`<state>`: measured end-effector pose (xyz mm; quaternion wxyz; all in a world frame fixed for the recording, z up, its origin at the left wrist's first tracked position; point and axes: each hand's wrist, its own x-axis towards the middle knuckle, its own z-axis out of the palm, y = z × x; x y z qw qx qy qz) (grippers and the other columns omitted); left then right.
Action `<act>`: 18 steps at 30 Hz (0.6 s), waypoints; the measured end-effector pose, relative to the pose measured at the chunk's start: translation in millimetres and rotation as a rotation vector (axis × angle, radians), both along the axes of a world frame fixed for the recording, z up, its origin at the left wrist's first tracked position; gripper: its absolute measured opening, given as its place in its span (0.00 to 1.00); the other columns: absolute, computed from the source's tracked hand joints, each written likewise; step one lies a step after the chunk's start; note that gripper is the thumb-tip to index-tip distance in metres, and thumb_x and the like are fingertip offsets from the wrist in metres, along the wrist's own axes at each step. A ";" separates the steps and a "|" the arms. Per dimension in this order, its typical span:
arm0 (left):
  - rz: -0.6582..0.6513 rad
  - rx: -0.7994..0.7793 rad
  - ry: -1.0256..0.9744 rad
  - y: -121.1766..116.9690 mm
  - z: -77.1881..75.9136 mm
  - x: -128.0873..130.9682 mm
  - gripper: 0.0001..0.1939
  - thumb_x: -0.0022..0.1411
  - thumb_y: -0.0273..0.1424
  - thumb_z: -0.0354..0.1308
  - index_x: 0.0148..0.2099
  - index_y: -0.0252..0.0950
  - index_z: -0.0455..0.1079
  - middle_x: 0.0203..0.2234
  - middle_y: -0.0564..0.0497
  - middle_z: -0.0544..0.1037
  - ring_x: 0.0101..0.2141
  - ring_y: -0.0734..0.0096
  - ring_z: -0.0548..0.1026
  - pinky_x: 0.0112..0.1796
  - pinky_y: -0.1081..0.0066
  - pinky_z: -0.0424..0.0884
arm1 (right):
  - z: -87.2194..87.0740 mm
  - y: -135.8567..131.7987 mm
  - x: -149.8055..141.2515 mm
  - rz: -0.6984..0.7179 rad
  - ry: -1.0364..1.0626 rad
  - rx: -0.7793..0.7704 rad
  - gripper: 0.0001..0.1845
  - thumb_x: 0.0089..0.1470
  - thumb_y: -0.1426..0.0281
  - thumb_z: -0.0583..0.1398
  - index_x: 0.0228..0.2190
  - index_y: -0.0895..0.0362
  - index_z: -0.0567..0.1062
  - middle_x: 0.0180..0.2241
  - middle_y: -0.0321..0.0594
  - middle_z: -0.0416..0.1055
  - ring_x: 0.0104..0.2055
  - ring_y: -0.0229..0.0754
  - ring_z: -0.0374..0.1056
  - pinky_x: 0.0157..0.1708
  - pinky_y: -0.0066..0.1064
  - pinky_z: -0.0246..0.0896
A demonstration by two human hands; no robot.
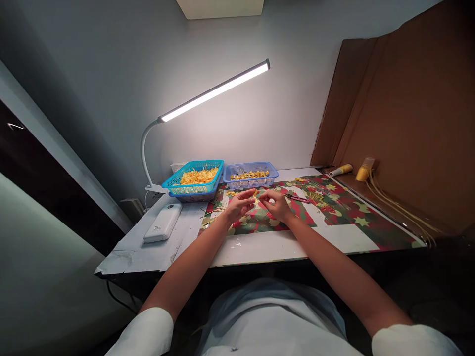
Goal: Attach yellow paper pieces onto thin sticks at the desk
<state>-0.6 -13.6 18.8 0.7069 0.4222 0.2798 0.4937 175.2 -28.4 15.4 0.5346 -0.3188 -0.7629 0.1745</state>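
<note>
My left hand (241,205) is raised over the patterned table cover, its thumb and fingers pinching a small yellow piece (255,195). The piece is too small for me to tell its kind. Close beside it on the right, my right hand (276,204) has its fingertips pressed together at the piece; what lies between them is hidden. To the right of my right hand lies a slim pink and dark tool (297,198). Past the tool is a scatter of thin yellow-green scraps (317,199). Thin yellowish strands (213,211) lie left of my left hand.
A teal basket (193,189) of yellow pieces sits stacked on a blue one at the back. Beside it stands a blue-violet basket (251,184) with smaller yellow pieces. A white power bank (163,223) and lit lamp (217,90) are left; cardboard (401,109) stands right.
</note>
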 end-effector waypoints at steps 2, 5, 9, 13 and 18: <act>-0.005 0.003 0.004 -0.5 0.2 -0.1 0.21 0.38 0.20 0.70 0.39 0.35 0.77 0.31 0.52 0.77 0.27 0.80 0.72 0.34 0.74 0.67 | 0.2 -0.2 0.1 0.000 0.001 -0.002 0.06 0.52 0.70 0.57 0.25 0.54 0.73 0.25 0.37 0.71 0.29 0.39 0.64 0.31 0.32 0.60; -0.007 0.006 0.012 -0.9 0.1 -0.4 0.21 0.39 0.20 0.70 0.40 0.35 0.77 0.32 0.51 0.78 0.28 0.80 0.72 0.35 0.74 0.67 | -0.1 0.1 0.2 0.005 0.007 -0.001 0.06 0.52 0.70 0.57 0.25 0.54 0.73 0.26 0.37 0.71 0.29 0.39 0.64 0.31 0.32 0.60; -0.011 0.013 0.023 0.3 -1.2 -0.7 0.22 0.38 0.21 0.70 0.40 0.35 0.77 0.33 0.50 0.78 0.28 0.80 0.72 0.34 0.74 0.67 | -1.2 1.4 0.9 0.008 0.001 0.020 0.06 0.52 0.71 0.57 0.25 0.54 0.73 0.26 0.37 0.71 0.29 0.39 0.64 0.31 0.32 0.59; -0.009 0.006 0.034 3.2 -3.8 -1.0 0.23 0.37 0.22 0.71 0.40 0.35 0.77 0.30 0.51 0.78 0.27 0.81 0.71 0.32 0.76 0.65 | -1.5 2.8 1.6 0.016 -0.004 0.069 0.06 0.52 0.73 0.57 0.25 0.54 0.73 0.25 0.36 0.70 0.29 0.39 0.63 0.31 0.32 0.58; -0.010 0.011 0.029 4.2 -4.6 -1.8 0.22 0.37 0.21 0.71 0.40 0.35 0.77 0.33 0.50 0.78 0.28 0.81 0.71 0.33 0.75 0.66 | -1.7 3.8 2.0 0.032 0.011 0.075 0.06 0.52 0.74 0.57 0.26 0.54 0.73 0.27 0.37 0.71 0.30 0.39 0.63 0.30 0.32 0.58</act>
